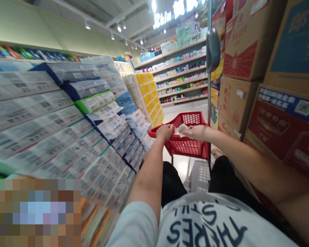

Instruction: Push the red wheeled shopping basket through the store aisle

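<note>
A red plastic shopping cart [185, 146] with mesh walls stands right in front of me, and I see no goods in the part of its basket that shows. My left hand [165, 131] is closed around the left part of its handle. On the right, my right hand [197, 133] is at the handle with its fingers closed on a small crumpled pale wad [184, 130]. The wad looks like tissue or paper, but its kind is not clear. Whether the right hand also grips the handle, I cannot tell.
Stacked tissue packs [67, 127] line the left side, with yellow-faced packs [150, 97] beyond. Tall cardboard cartons [243, 51] crowd the right, beside a metal pole [209, 92]. Stocked shelves [180, 75] stand across the far end. Pale floor [184, 169] shows beneath the cart.
</note>
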`<state>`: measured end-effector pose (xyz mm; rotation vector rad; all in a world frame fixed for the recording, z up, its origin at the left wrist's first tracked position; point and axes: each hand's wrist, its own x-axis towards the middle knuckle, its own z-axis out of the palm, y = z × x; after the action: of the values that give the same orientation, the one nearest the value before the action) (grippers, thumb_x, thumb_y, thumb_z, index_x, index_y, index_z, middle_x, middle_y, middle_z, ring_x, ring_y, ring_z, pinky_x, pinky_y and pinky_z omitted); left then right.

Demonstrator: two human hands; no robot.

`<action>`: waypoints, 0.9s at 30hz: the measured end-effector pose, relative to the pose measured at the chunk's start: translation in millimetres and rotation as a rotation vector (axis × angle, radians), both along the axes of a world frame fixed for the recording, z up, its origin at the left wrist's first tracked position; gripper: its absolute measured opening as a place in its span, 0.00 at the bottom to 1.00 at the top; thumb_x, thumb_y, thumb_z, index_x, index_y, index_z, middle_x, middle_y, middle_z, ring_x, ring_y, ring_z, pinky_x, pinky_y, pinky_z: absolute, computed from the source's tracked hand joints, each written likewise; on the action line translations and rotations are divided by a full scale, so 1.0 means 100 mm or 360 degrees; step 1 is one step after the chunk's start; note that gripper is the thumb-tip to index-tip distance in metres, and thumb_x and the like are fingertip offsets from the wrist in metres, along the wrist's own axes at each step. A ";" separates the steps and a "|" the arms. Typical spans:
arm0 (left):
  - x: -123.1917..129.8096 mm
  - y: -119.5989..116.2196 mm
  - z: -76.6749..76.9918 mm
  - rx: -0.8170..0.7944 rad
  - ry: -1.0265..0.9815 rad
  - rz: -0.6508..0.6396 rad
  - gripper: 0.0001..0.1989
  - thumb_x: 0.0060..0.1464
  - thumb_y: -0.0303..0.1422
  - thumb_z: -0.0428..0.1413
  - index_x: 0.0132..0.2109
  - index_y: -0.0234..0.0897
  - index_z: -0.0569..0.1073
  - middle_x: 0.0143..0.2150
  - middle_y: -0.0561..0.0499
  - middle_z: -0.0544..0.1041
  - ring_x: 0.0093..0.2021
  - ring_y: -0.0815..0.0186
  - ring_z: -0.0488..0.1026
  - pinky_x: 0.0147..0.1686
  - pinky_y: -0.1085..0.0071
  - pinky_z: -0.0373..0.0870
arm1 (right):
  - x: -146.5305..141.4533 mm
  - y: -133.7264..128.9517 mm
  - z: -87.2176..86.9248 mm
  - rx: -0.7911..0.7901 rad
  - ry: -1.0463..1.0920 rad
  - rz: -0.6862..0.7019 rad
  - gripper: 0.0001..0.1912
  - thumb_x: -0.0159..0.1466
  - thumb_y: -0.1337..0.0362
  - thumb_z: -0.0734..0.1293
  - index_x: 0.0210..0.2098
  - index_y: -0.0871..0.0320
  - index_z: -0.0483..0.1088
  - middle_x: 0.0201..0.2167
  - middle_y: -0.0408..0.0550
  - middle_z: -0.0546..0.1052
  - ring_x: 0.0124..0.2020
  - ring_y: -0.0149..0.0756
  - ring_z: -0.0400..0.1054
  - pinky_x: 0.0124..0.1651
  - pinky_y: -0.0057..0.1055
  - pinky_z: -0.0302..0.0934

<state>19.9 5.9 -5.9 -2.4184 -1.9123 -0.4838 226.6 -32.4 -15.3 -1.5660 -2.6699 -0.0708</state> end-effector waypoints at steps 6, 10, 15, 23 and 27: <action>-0.05 0.00 0.02 -0.0025 -0.0030 -0.0040 0.26 0.64 0.45 0.37 0.45 0.44 0.79 0.46 0.49 0.80 0.46 0.59 0.75 0.45 0.68 0.66 | -0.14 -0.32 -0.10 0.0359 0.0161 -0.0245 0.21 0.69 0.56 0.54 0.55 0.58 0.66 0.44 0.59 0.76 0.40 0.45 0.72 0.41 0.37 0.61; -0.08 0.00 0.05 -0.0051 -0.0039 -0.0039 0.25 0.65 0.45 0.38 0.45 0.44 0.79 0.46 0.50 0.80 0.47 0.60 0.74 0.47 0.69 0.66 | -0.14 -0.50 -0.13 0.0526 0.0278 -0.0087 0.25 0.67 0.53 0.56 0.55 0.64 0.65 0.47 0.62 0.75 0.44 0.47 0.71 0.42 0.35 0.61; -0.11 0.03 0.03 -0.0045 -0.0044 -0.0037 0.25 0.64 0.44 0.39 0.46 0.43 0.79 0.47 0.50 0.80 0.47 0.61 0.74 0.48 0.70 0.66 | 0.16 -0.35 -0.05 0.0164 0.0527 -0.0349 0.20 0.65 0.59 0.56 0.53 0.59 0.67 0.40 0.52 0.79 0.39 0.43 0.73 0.40 0.32 0.60; 0.00 0.23 0.16 -0.0145 0.0115 0.0287 0.25 0.64 0.42 0.38 0.47 0.40 0.77 0.50 0.43 0.78 0.50 0.55 0.73 0.47 0.63 0.66 | 0.08 -0.24 -0.20 0.0374 0.0836 -0.0424 0.22 0.64 0.65 0.57 0.57 0.59 0.64 0.47 0.54 0.76 0.44 0.42 0.71 0.46 0.31 0.59; 0.30 0.16 0.16 -0.0167 0.0254 -0.0012 0.26 0.63 0.49 0.39 0.45 0.43 0.78 0.49 0.43 0.78 0.51 0.53 0.72 0.53 0.55 0.60 | -0.10 -0.18 -0.36 0.0688 0.0983 -0.0199 0.21 0.64 0.69 0.57 0.56 0.61 0.64 0.50 0.57 0.74 0.48 0.42 0.69 0.52 0.36 0.58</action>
<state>50.1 21.8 10.5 -2.4429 -1.9082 -0.1879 216.2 -50.7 -51.7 -1.3339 -1.9283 -0.1326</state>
